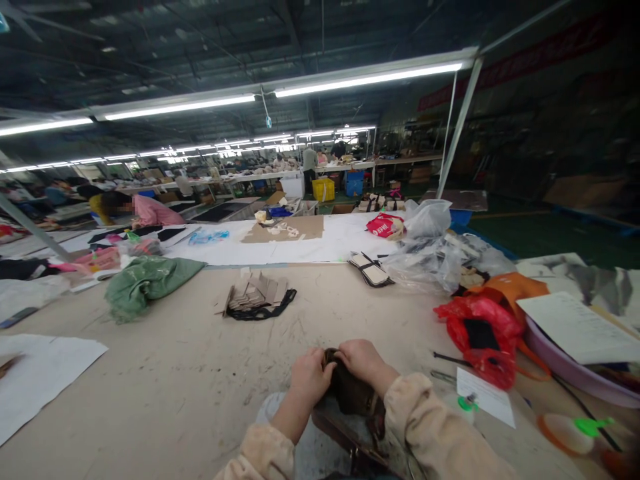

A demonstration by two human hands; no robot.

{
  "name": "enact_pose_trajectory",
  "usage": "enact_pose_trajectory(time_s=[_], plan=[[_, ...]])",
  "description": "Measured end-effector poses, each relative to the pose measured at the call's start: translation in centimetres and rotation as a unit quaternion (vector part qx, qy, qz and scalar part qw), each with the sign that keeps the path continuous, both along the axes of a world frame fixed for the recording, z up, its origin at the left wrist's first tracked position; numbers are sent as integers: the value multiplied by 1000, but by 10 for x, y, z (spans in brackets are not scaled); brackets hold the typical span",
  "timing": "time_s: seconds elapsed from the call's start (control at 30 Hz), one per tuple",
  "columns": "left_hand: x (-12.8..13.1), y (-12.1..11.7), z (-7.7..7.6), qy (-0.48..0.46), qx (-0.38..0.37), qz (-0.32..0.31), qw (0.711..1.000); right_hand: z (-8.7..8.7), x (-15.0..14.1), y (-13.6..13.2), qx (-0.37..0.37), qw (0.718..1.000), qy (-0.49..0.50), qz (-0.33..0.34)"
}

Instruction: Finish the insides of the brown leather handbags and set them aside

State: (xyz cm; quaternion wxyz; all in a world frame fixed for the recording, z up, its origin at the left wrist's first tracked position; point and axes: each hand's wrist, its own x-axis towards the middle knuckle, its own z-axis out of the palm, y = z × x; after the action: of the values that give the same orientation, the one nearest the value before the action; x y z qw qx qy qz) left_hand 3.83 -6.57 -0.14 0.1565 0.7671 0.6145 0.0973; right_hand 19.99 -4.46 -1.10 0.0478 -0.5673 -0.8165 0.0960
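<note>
A dark brown bag-like piece (353, 393), perhaps leather, lies at the table's near edge, its lower part close to my body. My left hand (309, 377) pinches its upper edge from the left, thumb against the material. From the right, my right hand (363, 361) grips the same edge, fingers curled over it. Both hands are close together at the top of the piece. Below them a brown strip or flap (345, 437) slants down to the right. Whether anything is inside the piece is hidden.
Ahead lies a pile of grey-beige cut pieces (257, 293) with a black strap. A green sack (150, 283) is at left. To the right are a red plastic bag (485, 333), a purple basin (565, 353), a paper sheet (485, 395) and a green-capped bottle (567, 432).
</note>
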Motion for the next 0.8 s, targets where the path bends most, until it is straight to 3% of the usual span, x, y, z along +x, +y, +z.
enact_pose_trajectory(time_s=[0.17,0.3,0.4,0.5,0.63,0.7,0.8], plan=[[-10,-31,-8,-158,5,-10,987,-1,3,-4,18,1000,0,-5],[-8,-50,-26,-243,-26,58,968,-4,0,-4,27,1000,-1,-12],[-7,-51,-42,-285,-100,97,948,-5,-2,-4,29,999,-3,-14],[-18,-36,-48,-279,-130,79,948,-2,3,-3,30,999,-6,-18],[-47,13,-25,-249,-176,20,952,10,11,-1,46,999,-13,-16],[-60,43,-2,-210,-186,-20,960,20,11,0,55,998,-14,-20],[-71,80,39,-125,-137,-121,975,37,10,1,81,996,-10,-45]])
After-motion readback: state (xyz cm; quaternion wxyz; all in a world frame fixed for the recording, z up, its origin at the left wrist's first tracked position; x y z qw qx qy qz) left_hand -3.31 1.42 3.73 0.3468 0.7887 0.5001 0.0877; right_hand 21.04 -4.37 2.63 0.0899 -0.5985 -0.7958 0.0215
